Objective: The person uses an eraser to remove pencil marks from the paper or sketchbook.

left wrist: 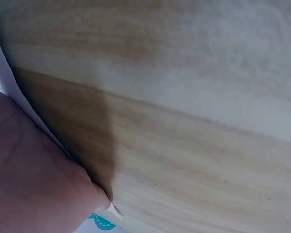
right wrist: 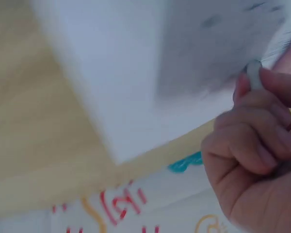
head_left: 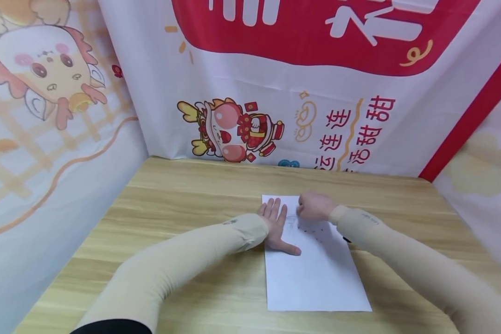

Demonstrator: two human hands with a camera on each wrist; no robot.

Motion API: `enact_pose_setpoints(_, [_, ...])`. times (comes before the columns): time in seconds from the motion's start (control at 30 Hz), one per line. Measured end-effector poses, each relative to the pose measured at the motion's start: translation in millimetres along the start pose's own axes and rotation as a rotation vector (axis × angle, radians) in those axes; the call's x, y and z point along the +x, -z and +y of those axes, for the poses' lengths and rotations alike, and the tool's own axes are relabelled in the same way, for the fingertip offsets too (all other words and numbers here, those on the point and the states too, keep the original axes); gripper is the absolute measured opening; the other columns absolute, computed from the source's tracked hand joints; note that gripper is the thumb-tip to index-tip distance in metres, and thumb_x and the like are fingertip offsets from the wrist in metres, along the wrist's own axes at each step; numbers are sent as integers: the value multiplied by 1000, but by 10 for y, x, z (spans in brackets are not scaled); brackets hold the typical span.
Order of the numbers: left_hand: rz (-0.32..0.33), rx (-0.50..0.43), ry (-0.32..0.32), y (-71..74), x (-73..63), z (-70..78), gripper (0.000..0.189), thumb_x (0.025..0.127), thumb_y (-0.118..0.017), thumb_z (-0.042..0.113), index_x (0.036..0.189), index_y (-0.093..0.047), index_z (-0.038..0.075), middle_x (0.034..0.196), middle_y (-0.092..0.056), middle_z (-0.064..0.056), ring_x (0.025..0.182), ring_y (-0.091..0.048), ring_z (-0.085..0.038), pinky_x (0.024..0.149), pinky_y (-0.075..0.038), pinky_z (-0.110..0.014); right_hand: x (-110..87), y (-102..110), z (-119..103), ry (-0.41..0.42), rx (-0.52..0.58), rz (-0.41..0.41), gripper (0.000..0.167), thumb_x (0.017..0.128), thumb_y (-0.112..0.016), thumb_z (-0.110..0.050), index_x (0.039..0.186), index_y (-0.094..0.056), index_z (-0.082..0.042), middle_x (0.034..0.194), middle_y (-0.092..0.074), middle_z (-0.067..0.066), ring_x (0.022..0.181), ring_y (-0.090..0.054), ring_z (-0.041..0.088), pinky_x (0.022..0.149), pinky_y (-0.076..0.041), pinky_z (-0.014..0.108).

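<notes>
A white sheet of paper [head_left: 313, 287] lies on the wooden table. Across its upper left edge my left hand [head_left: 274, 227] rests flat, fingers straight and thumb spread out to the right. My right hand [head_left: 316, 207] is curled at the sheet's upper right. Between its thumb and index finger it pinches a small white eraser [right wrist: 254, 75] with a darkened tip, which the head view hides. Grey pencil marks [head_left: 291, 222] show on the paper between the two hands. Dark crumbs [head_left: 313, 231] are scattered just below the right hand.
The wooden table [head_left: 183, 195] runs back to a printed white and red cloth [head_left: 242, 74]. A small dark object [head_left: 346, 239], mostly covered by the right sleeve, lies at the paper's right edge; its kind cannot be told. Another patterned cloth [head_left: 67, 153] hangs at left.
</notes>
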State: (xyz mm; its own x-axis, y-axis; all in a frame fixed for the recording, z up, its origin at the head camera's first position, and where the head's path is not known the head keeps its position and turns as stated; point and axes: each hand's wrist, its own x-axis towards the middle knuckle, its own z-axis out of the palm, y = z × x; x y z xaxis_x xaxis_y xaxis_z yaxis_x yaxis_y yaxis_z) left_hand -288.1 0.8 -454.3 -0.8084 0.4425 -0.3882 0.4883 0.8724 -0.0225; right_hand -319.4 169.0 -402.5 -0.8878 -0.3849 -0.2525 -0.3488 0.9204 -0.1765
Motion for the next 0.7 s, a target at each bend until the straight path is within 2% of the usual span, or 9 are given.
enact_pose_setpoints(0.1, [-2,5,5,0,3,2,144,55,-39,102,156,14,14,158,25,-15,143,23,-31,114,10,-44,31,13,52,-42,-50,30,16,93,-64,-15,103,-71,-4,90,-68,7,74,-60,19,74,-53,40])
enact_pose_setpoints(0.17, [-21,1,9,3,-9,9,143,56,-40,102,156,14,14,158,26,-14,143,24,-31,114,10,-44,26,4,55,-22,-69,29,18,93,-65,-16,105,-71,-4,93,-69,8,77,-63,20,77,-54,41])
enact_pose_setpoints(0.3, [-39,-1,8,1,-25,34,144,55,-40,102,156,15,15,158,27,-14,143,24,-31,114,10,-44,-42,-53,36,9,35,0,23,93,-66,-16,110,-70,-2,100,-70,11,87,-65,24,84,-53,45])
enact_pose_setpoints(0.4, [-22,3,3,-5,-17,45,146,53,-39,103,155,17,15,157,27,-14,143,23,-31,114,9,-43,-135,-61,123,-52,140,-8,21,91,-64,-12,106,-67,2,91,-67,11,80,-63,24,74,-54,41])
enact_pose_setpoints(0.47, [-13,-4,1,-6,-7,45,146,52,-39,103,155,18,16,157,28,-14,143,23,-30,114,10,-43,-194,-30,217,-115,155,0,18,90,-65,-11,102,-66,1,84,-64,9,73,-60,23,66,-52,37])
enact_pose_setpoints(0.53, [-7,-9,5,-6,1,36,147,51,-40,103,155,18,16,157,28,-13,143,24,-30,114,10,-42,-228,20,281,-137,148,-8,16,90,-65,-11,100,-66,1,80,-62,7,70,-57,23,62,-49,36])
enact_pose_setpoints(0.7, [-10,-7,18,27,-8,11,147,51,-40,103,155,16,15,157,28,-14,142,26,-30,114,11,-43,-171,116,193,-44,133,-51,22,91,-62,-14,105,-69,2,87,-67,7,76,-61,21,71,-53,39])
